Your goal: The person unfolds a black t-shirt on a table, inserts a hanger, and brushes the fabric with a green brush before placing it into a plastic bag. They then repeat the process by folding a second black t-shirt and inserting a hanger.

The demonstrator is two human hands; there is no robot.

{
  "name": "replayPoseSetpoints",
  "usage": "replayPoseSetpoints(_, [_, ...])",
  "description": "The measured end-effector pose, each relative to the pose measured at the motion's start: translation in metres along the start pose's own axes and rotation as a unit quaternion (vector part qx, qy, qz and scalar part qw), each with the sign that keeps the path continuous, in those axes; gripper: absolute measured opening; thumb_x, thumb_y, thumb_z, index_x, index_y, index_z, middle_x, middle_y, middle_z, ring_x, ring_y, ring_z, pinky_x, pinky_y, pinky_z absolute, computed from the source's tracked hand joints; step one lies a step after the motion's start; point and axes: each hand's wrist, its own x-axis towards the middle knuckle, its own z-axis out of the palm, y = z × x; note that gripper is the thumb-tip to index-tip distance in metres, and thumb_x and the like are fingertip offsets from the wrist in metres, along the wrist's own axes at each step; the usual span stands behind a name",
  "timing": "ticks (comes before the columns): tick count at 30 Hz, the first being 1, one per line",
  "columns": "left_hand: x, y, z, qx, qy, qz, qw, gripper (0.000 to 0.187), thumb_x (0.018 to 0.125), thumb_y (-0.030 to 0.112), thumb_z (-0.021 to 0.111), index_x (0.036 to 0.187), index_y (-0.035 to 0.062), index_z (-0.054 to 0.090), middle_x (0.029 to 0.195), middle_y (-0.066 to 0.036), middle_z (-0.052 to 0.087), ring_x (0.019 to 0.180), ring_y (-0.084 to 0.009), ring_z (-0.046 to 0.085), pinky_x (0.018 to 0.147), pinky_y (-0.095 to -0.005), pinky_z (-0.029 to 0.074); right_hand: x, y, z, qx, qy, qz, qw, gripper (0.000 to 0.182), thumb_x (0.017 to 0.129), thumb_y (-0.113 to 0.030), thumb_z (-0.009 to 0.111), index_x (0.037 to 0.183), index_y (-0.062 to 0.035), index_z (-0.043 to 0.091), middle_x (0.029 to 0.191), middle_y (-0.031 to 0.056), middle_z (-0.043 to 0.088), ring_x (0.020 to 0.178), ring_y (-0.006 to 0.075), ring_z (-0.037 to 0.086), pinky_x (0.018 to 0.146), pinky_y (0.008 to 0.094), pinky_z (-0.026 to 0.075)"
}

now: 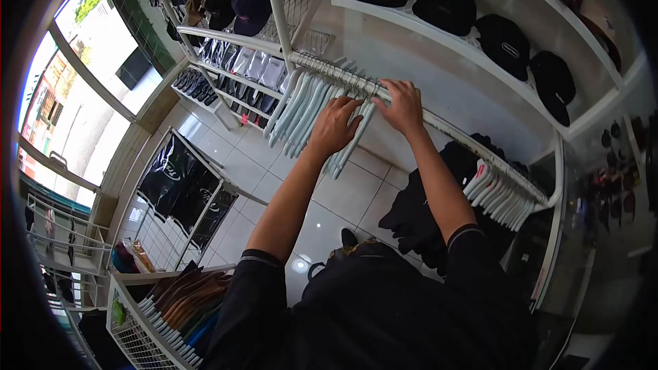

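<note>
A tight row of pale plastic hangers hangs from a white metal rail. My left hand lies over the right end of this row, its fingers bent onto the hangers and its thumb pointing right. Just to its right, my right hand is at the rail, fingers reaching across the bar. Its thumb stands apart from the fingers, close to the top of the endmost hanger. Farther right on the same rail hang dark garments on pale hangers.
Black caps line a white wall shelf above the rail. A rack of caps and packaged goods adjoins it at left. Below are a garment rack with black shirts and a white mesh bin of clothes on hangers. Sunglasses hang at far right.
</note>
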Motion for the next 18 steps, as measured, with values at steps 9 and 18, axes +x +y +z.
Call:
replayPoseSetpoints(9, [0.052,-0.05,0.029,0.042,0.046,0.024,0.998,0.042,0.09,0.018,0.073,0.131,0.0131,0.066,0.138,-0.012,0.062,0.132,-0.0362,0.054,0.109,-0.0498,0.042,0.007,0.009,0.002,0.056,-0.107,0.049,0.992,0.052,0.084,-0.03,0.079,0.129,-0.0061,0.067,0.121,0.0129,0.071,0.115,0.0312,0.063,0.097,0.0455,0.047])
replayPoseSetpoints(18, [0.063,-0.059,0.025,0.03,0.023,0.03,0.999,0.038,0.084,0.01,0.077,0.122,0.0132,0.074,0.13,-0.008,0.07,0.126,-0.0338,0.059,0.109,-0.0454,0.046,0.017,0.002,0.013,0.047,-0.125,0.045,0.99,0.051,0.086,-0.027,0.079,0.13,-0.0043,0.065,0.123,0.0129,0.07,0.114,0.0315,0.064,0.099,0.043,0.049])
